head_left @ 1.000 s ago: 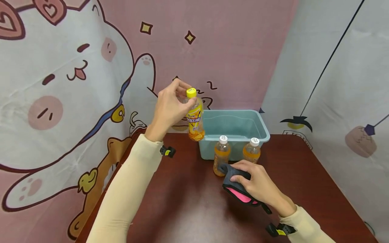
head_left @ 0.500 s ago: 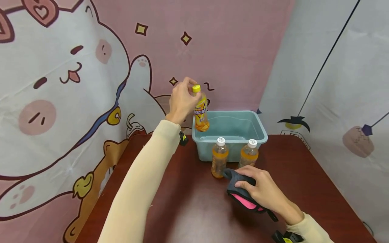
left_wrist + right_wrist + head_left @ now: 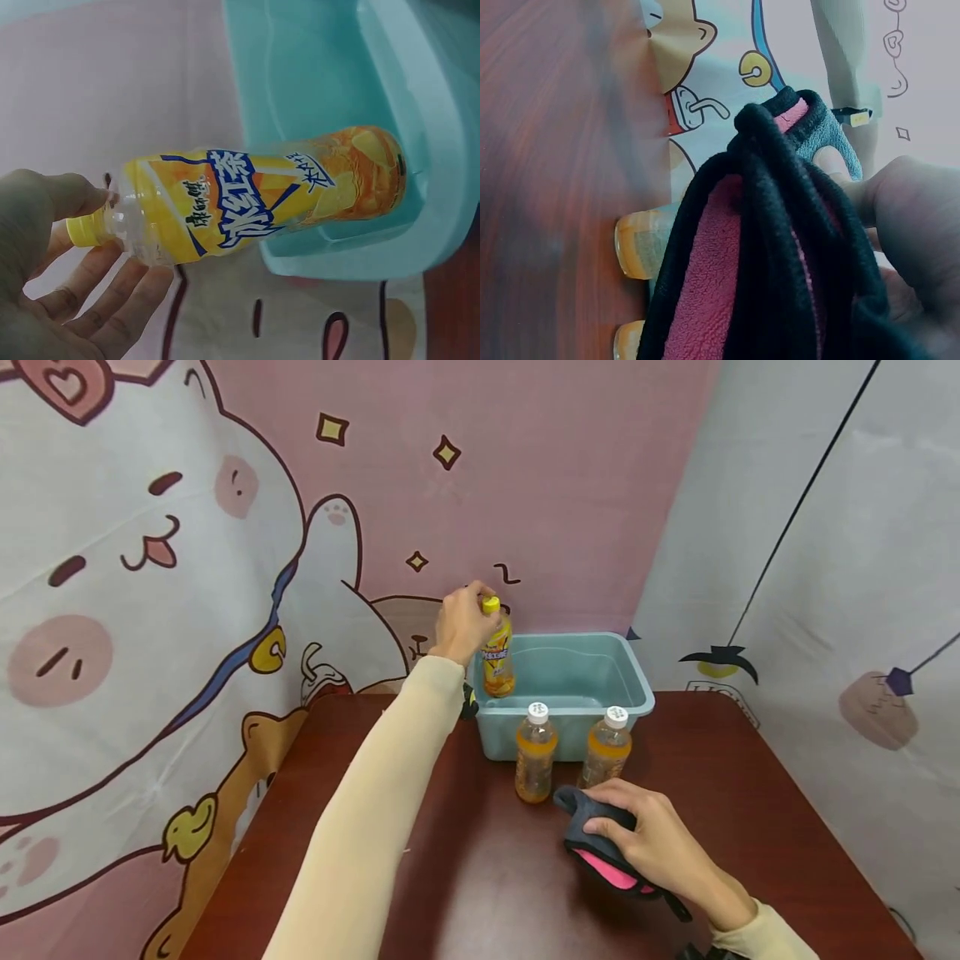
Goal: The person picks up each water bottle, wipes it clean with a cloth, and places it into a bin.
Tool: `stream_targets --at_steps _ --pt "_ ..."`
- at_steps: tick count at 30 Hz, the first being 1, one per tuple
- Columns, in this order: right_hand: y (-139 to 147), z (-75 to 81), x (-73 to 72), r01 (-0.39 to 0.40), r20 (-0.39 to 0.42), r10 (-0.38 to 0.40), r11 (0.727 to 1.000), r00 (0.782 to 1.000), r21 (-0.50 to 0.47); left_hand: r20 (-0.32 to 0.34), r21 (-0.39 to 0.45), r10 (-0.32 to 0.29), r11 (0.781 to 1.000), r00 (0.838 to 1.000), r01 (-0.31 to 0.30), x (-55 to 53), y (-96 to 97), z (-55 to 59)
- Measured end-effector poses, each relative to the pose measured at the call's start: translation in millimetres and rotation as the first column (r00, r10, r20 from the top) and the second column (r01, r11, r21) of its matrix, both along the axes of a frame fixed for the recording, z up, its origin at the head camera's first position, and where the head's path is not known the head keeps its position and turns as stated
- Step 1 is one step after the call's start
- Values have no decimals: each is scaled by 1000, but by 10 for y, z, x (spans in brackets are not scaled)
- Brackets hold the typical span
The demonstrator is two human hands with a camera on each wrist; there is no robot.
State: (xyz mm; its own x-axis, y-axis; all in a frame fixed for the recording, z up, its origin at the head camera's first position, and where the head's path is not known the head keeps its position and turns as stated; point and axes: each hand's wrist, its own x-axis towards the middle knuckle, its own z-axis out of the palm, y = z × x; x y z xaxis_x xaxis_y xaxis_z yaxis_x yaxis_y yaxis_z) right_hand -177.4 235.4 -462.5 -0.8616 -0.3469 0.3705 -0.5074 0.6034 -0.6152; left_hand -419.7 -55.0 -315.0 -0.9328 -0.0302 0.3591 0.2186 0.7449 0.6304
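Note:
My left hand (image 3: 467, 625) pinches a yellow-labelled iced tea bottle (image 3: 247, 196) by its neck, just under the yellow cap. The bottle's base is down inside the left end of the light blue plastic tub (image 3: 570, 710), with a little amber drink at the bottom. My right hand (image 3: 660, 835) grips a folded cloth (image 3: 600, 818), dark grey with black edging and pink on its other face. In the right wrist view the cloth's folds (image 3: 720, 270) cover most of the fingers.
Two white-capped bottles, one on the left (image 3: 536, 760) and one on the right (image 3: 606, 747), stand upright on the dark red-brown table (image 3: 480, 877) before the tub. A cartoon-printed cloth backdrop (image 3: 562, 485) rises behind and beside the table.
My left hand has carried the yellow-capped bottle right and forward from beside the tub, then lowered it within the rim. The right hand, still holding the cloth, has shifted slightly right and nearer.

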Motion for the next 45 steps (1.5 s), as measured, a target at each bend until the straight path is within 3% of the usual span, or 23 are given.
stream_targets --at_steps 10,16,26,38,45 --pt "73 -74 32 18 23 -18 1000 1000 -5 50 -13 17 1000 999 -16 -208 67 -242" --pt "119 -99 6 14 27 -13 1000 1000 -19 105 44 -7 999 994 3 -291 74 -386" --pt "129 -108 41 10 1 -10 999 1000 -35 156 -2 -25 1000 987 26 -277 44 -549" --pt "110 -77 80 10 27 -9 999 1000 -35 176 -70 -76 994 981 90 -159 -49 -530" --pt "106 -96 92 12 33 -11 1000 999 -29 116 -72 -111 990 987 120 -1 -213 -493"
